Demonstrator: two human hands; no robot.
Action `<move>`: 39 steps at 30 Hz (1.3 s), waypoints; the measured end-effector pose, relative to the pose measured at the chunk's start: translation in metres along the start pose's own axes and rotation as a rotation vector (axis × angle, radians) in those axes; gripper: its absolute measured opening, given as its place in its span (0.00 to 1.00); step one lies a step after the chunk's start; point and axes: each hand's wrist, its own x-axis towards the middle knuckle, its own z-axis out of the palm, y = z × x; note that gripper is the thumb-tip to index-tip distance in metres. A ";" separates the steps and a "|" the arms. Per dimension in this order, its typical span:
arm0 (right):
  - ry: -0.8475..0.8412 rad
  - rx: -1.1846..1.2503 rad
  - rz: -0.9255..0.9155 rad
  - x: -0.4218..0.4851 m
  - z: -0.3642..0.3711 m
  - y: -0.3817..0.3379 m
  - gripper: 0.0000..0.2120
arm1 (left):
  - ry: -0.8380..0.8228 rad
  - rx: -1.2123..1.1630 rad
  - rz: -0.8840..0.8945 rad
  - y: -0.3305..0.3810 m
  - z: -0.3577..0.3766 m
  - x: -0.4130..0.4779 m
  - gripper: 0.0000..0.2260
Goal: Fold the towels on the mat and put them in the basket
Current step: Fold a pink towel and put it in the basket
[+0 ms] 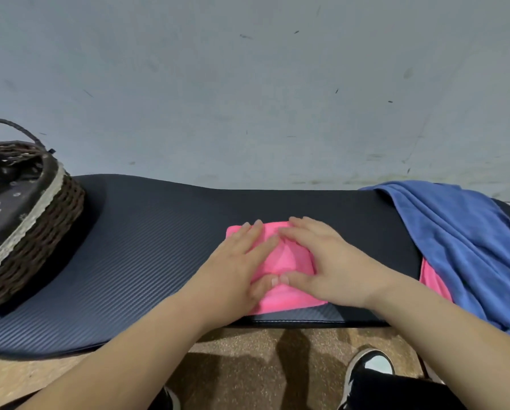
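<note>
Hands (236,261) press pink towel (286,261) (folded)

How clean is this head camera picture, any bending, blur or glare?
Head view: the wide lens bows the mat and leans the basket at the left edge; light is soft and even, no glare; a faint shadow lies beside the basket; the left hand, right hand and pink towel at the centre look slightly soft but readable.

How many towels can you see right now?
3: a folded pink towel in the middle of the mat, a blue towel at right, a second pink towel peeking from beneath it. More may be hidden.
</note>
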 end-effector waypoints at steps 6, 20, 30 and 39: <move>-0.154 -0.090 0.081 -0.010 0.000 0.010 0.48 | 0.283 -0.122 -0.428 -0.012 -0.018 -0.007 0.26; -0.138 -0.117 0.077 -0.005 0.011 -0.001 0.57 | 0.262 -0.561 -0.635 0.000 -0.025 -0.006 0.10; -0.101 -0.096 0.052 0.001 0.021 -0.016 0.55 | 0.317 -0.083 -0.353 0.020 -0.042 -0.018 0.16; -0.066 -0.009 0.098 0.000 0.008 0.001 0.52 | 0.196 -0.058 -0.089 0.041 -0.018 -0.012 0.06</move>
